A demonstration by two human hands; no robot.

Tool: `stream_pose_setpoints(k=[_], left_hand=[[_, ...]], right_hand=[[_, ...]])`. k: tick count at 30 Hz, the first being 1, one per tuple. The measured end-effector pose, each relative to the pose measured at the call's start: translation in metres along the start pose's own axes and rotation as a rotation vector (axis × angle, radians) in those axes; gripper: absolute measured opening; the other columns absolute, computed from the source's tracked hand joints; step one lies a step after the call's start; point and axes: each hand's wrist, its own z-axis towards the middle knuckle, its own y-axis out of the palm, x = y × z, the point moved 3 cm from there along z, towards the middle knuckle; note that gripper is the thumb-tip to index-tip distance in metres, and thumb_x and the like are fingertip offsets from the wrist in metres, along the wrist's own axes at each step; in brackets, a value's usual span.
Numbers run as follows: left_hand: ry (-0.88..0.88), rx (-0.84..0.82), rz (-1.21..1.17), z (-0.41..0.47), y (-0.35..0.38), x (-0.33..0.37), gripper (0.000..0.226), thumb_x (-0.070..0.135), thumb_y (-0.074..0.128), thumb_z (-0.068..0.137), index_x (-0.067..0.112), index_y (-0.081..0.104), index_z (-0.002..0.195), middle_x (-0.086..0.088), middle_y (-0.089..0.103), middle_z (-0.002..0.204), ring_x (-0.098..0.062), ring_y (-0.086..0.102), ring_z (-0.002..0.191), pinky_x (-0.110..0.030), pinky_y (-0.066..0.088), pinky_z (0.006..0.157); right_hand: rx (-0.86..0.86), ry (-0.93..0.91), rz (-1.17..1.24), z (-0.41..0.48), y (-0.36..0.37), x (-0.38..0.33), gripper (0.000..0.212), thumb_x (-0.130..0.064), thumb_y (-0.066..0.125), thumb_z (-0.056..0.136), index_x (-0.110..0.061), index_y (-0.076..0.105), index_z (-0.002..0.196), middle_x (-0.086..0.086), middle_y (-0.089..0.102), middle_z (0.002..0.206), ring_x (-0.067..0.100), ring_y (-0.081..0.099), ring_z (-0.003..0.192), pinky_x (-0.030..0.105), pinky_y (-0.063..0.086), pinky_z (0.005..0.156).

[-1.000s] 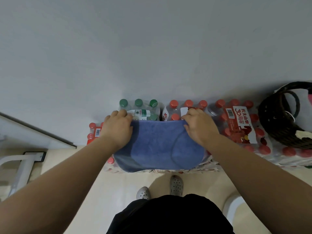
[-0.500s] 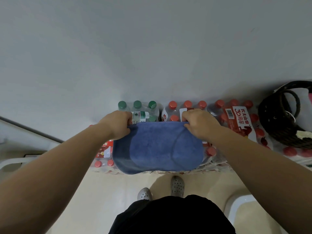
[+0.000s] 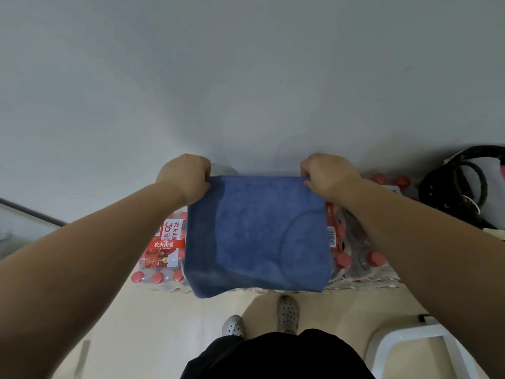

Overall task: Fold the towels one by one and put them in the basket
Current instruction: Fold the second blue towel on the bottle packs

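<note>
Now both hands grip the blue towel point(image 3: 257, 236) by its top corners. The left hand point(image 3: 185, 177) pinches the left corner and the right hand point(image 3: 326, 177) the right one, fingers curled over the hem. It hangs stretched between them in the air before the wall point(image 3: 246, 77), above shrink-wrapped packs of red-capped water bottles point(image 3: 165, 243) on the floor point(image 3: 153, 324). The dark woven basket point(image 3: 434, 195) sits well apart to the right, near the packs' right end, with pale cloth inside.
</note>
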Motion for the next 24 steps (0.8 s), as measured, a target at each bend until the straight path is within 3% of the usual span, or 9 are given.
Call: stream_pose_setpoints(k=[3,5,7,9,15,19,24], left_hand=[[0.005,0.214,0.097,0.009,-0.021,0.007,0.01,0.011,0.054,0.086,0.018,0.061,0.082,-0.006,0.061,0.083,-0.027,0.05,0.072,-0.033,0.04,0.062],[0.03,0.319,0.137,0.011,-0.028,0.01,0.016,0.008,0.052,0.086,0.016,0.066,0.087,-0.009,0.065,0.087,-0.029,0.051,0.073,-0.034,0.037,0.061],[0.05,0.394,0.124,0.01,-0.03,0.008,0.018,0.008,0.053,0.087,0.015,0.069,0.092,-0.01,0.067,0.09,-0.034,0.057,0.079,-0.034,0.034,0.062],[0.062,0.466,0.1,0.008,-0.03,0.004,0.013,0.009,0.055,0.086,0.01,0.067,0.088,-0.013,0.067,0.088,-0.037,0.058,0.079,-0.035,0.034,0.06],[0.078,0.586,-0.021,-0.018,-0.027,0.002,0.014,0.002,0.057,0.081,0.006,0.069,0.085,-0.014,0.065,0.078,-0.036,0.056,0.07,-0.039,0.047,0.061],[0.065,0.581,-0.139,-0.062,-0.001,-0.002,0.009,0.002,0.063,0.082,0.006,0.071,0.085,-0.011,0.067,0.079,-0.034,0.057,0.073,-0.041,0.05,0.065],[0.122,0.641,-0.246,-0.125,0.045,-0.007,0.011,0.002,0.058,0.074,0.007,0.067,0.074,-0.009,0.062,0.073,-0.032,0.053,0.067,-0.041,0.046,0.06]], right_hand=[[0.239,-0.018,-0.11,0.005,-0.022,-0.001,0.013,-0.009,0.056,0.091,-0.01,0.065,0.101,0.013,0.065,0.102,0.034,0.064,0.091,0.033,0.04,0.068],[0.348,-0.034,-0.179,0.002,-0.032,-0.005,0.005,-0.004,0.064,0.083,-0.008,0.063,0.086,0.014,0.067,0.082,0.035,0.065,0.073,0.032,0.034,0.059],[0.407,-0.027,-0.199,-0.002,-0.033,-0.005,0.024,0.004,0.077,0.063,-0.009,0.058,0.07,0.011,0.06,0.061,0.031,0.058,0.05,0.028,0.029,0.051],[0.495,-0.025,-0.179,-0.007,-0.033,-0.002,0.034,0.009,0.08,0.051,-0.009,0.057,0.067,0.01,0.056,0.057,0.029,0.054,0.044,0.026,0.027,0.053],[0.684,-0.018,0.015,-0.035,-0.029,0.001,0.015,0.002,0.068,0.074,-0.008,0.064,0.085,0.013,0.062,0.082,0.035,0.059,0.071,0.038,0.042,0.061],[0.671,-0.095,0.19,-0.08,-0.007,-0.015,0.011,-0.003,0.063,0.078,-0.011,0.064,0.085,0.007,0.061,0.082,0.029,0.056,0.073,0.043,0.046,0.065],[0.593,-0.023,0.272,-0.141,0.028,-0.035,0.017,-0.001,0.071,0.077,-0.014,0.066,0.087,0.001,0.063,0.09,0.024,0.057,0.086,0.042,0.049,0.079]])
